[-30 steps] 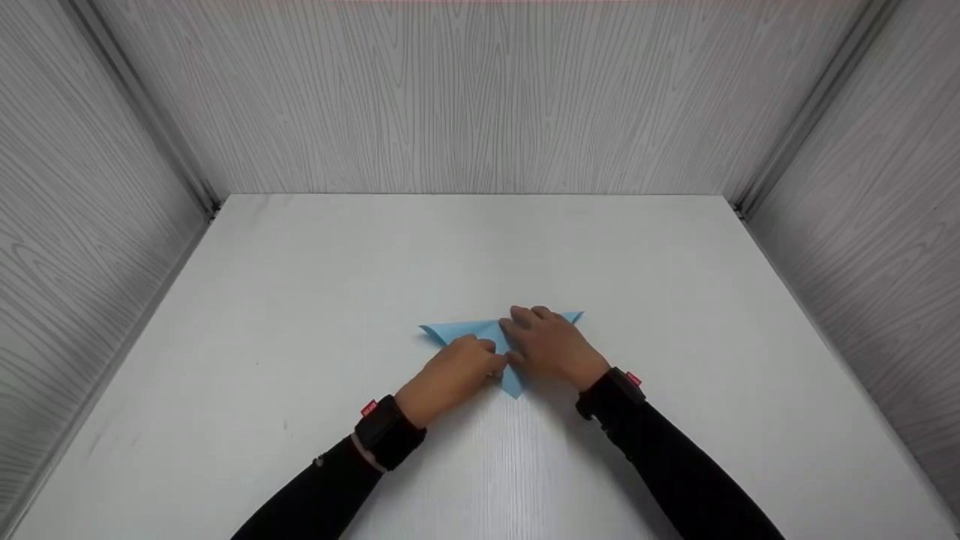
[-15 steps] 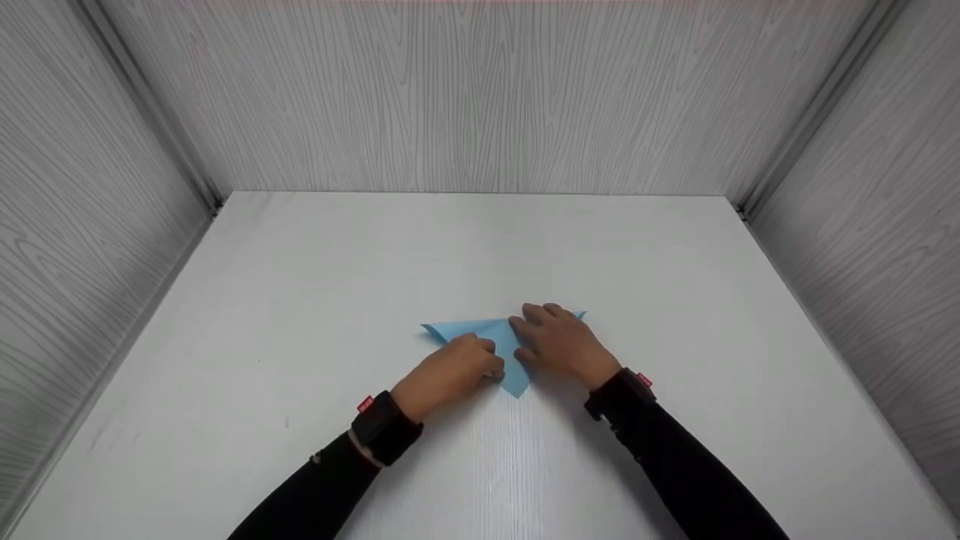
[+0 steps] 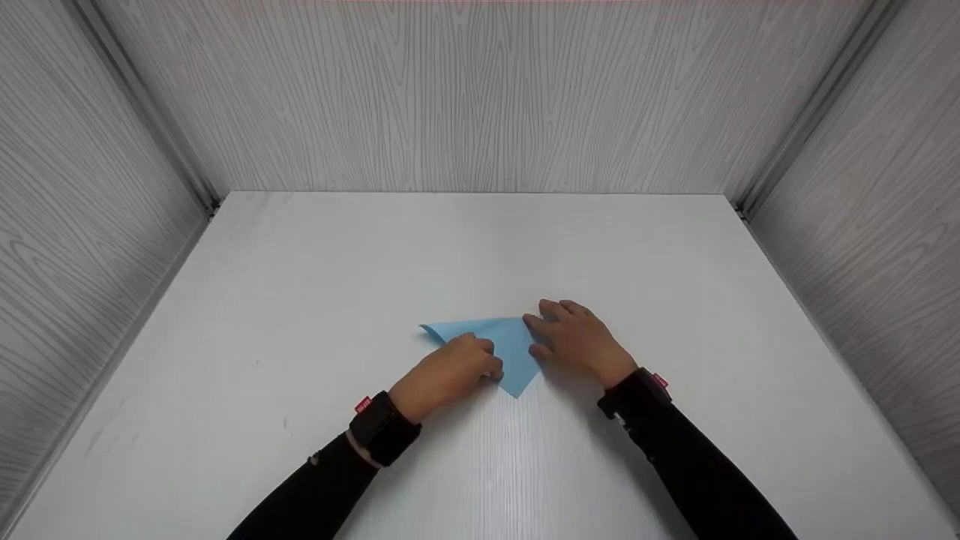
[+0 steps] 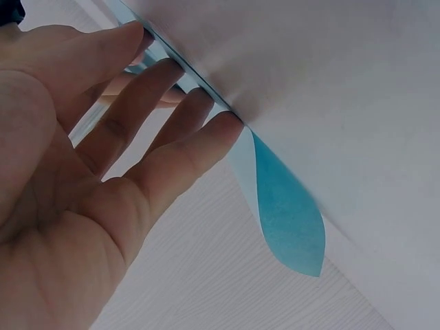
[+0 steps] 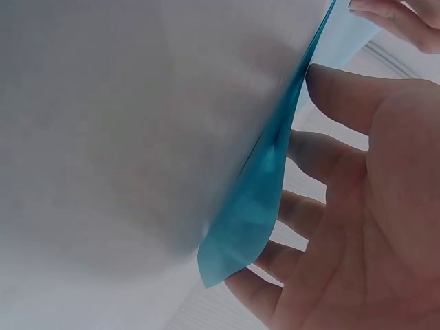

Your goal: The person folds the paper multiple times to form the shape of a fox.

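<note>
A sheet of light blue paper, folded into a triangle, lies on the white table with one corner pointing toward me. My left hand presses its fingertips on the paper's left part. In the left wrist view these fingertips line the paper's edge, and beyond them a loose flap curls up from the table. Spread fingers of my right hand touch the right side. The right wrist view has the thumb and fingers along a raised, curved blue flap. The paper's right corner is hidden behind the right hand.
The white tabletop reaches back to a grey wood-grain panel. Similar panels stand on the left and right. Black bands circle both wrists.
My right hand has slid rightward and slightly away along the paper, uncovering more of its middle and covering its right corner. The left hand has stayed nearly in place.
</note>
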Demonstrator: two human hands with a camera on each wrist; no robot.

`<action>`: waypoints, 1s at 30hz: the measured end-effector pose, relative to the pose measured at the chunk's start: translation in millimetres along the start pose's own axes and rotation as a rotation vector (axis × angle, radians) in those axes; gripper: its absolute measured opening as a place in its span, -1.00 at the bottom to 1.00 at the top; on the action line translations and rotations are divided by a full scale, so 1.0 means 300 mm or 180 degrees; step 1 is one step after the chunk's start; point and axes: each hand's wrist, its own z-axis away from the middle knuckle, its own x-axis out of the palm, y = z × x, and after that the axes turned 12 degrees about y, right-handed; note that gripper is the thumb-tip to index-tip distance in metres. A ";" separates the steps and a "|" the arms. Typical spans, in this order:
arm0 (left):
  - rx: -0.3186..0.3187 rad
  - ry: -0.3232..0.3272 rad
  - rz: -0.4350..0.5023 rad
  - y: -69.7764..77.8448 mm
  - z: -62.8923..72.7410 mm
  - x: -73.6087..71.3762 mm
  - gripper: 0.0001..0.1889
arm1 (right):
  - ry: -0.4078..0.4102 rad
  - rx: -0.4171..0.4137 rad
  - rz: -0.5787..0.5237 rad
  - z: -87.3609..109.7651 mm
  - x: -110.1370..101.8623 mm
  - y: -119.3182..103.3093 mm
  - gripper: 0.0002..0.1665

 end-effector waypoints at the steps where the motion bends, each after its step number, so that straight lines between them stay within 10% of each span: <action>1: -0.0019 -0.0012 0.0003 0.001 0.000 0.000 -0.71 | -0.0003 -0.0004 -0.0015 0.002 -0.001 0.004 -0.43; 30: 0.0033 -0.0021 0.0063 0.000 0.001 -0.007 -0.79 | -0.0605 0.0622 -0.0578 0.018 -0.040 0.079 -0.43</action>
